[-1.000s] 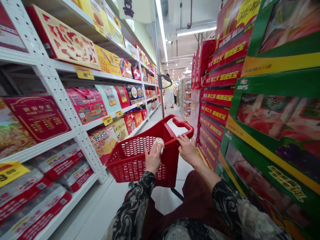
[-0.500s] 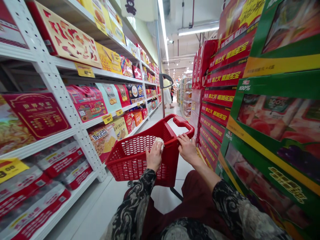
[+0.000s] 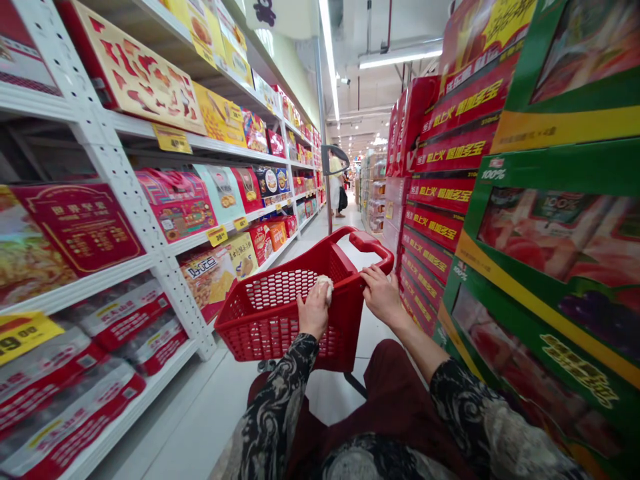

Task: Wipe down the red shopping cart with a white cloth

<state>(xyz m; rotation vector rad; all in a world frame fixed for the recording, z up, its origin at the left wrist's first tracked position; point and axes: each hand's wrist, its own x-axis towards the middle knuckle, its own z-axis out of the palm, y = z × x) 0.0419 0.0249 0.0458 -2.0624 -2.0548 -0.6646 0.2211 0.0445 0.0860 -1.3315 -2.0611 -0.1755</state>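
Note:
A red shopping cart point(image 3: 345, 327) with a perforated basket stands right in front of my knees, its handle end turned to the right. My left hand point(image 3: 314, 310) presses a crumpled whitish cloth point(image 3: 326, 288) against the near top rim of the basket. At the corner below the handle, my right hand point(image 3: 383, 293) grips the cart's rim, with the fingers curled over the edge. Part of the cloth is hidden beneath my left fingers.
White shelving point(image 3: 180, 293) with boxed snacks and yellow price tags lines the left. Stacked red drink cartons point(image 3: 440, 193) and green juice boxes point(image 3: 550, 227) rise close on my right. A pole point(image 3: 325, 133) stands beyond the cart; farther off is a person point(image 3: 336, 187) in light clothes.
The cart and both hands sit slightly farther right in view, with the cloth still under my left hand. The distant person has shifted, and a dark bag now shows beside them.

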